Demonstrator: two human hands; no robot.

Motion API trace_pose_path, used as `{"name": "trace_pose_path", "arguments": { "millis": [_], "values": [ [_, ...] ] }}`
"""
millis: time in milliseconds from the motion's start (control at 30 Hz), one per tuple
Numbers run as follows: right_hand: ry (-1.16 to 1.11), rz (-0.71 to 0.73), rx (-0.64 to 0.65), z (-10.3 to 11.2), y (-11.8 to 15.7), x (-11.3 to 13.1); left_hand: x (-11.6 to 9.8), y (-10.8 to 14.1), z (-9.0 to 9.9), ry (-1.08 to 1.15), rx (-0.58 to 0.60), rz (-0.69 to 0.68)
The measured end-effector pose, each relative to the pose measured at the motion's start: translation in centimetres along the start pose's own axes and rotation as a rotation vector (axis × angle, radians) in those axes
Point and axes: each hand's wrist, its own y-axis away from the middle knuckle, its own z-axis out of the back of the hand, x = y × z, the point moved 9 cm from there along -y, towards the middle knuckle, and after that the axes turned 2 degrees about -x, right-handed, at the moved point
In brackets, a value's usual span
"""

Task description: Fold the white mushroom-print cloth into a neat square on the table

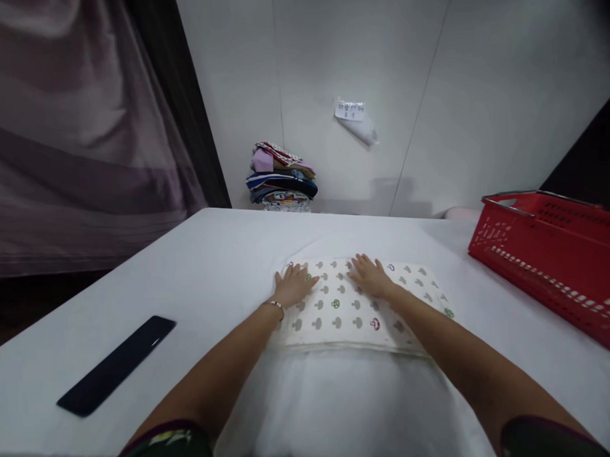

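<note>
Resting left hand (291,287) and right hand (369,277) flat, with fingers spread, on a layered mushroom-print cloth (336,313), straight ahead at 12 o'clock on a white surface (211,265). Touches the fabric with the left between its 9 and 10 o'clock, with the right near its 1 o'clock. Wears a bracelet (278,305) on the left wrist. From the cloth, faces a red basket (561,259) toward 3 o'clock, a dark flat slab (117,365) near 9, stacked textiles (282,182) at 11, and a wall note (349,111) at 12.
</note>
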Motion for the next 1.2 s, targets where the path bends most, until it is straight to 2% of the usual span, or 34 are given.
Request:
{"name": "trace_pose_path", "arguments": {
  "millis": [100,200,267,367,433,533,667,833,967,1067,1200],
  "values": [
    [0.088,-0.166,-0.044,1.0,2.6,-6.8,-2.3,-1.2,0.7,-0.019,-0.069,-0.100],
    [0.111,-0.322,-0.052,0.9,5.3,-12.6,-4.1,-2.3,-0.4,-0.027,-0.080,-0.196],
    [0.096,-0.376,-0.047,0.4,6.5,-14.7,-4.2,-2.9,-1.5,-0.015,-0.065,-0.197],
    [0.086,-0.389,-0.059,0.1,7.0,-15.7,-4.2,-3.4,-2.4,-0.012,-0.049,-0.207],
    [0.076,-0.383,-0.051,0.2,6.8,-15.6,-4.3,-3.6,-2.2,-0.005,-0.046,-0.213],
    [0.016,-0.377,-0.044,0.8,6.9,-15.1,-4.4,-3.5,-2.0,0.022,0.034,-0.200],
    [-0.100,-0.270,-0.176,2.1,9.8,-12.7,-4.6,-0.9,-0.6,0.091,0.059,-0.228],
    [-0.382,0.029,-0.287,2.1,16.3,-7.5,-5.8,6.5,0.3,0.163,-0.036,-0.403],
    [-0.386,0.230,-0.351,2.2,19.3,-4.1,-7.9,11.8,0.5,0.189,-0.169,-0.622],
    [-0.315,0.325,-0.382,2.2,19.8,-2.1,-8.9,13.5,0.5,0.205,-0.236,-0.687],
    [-0.220,0.378,-0.392,1.9,19.6,-0.5,-9.1,13.8,0.5,0.220,-0.294,-0.670]
  ]
}}
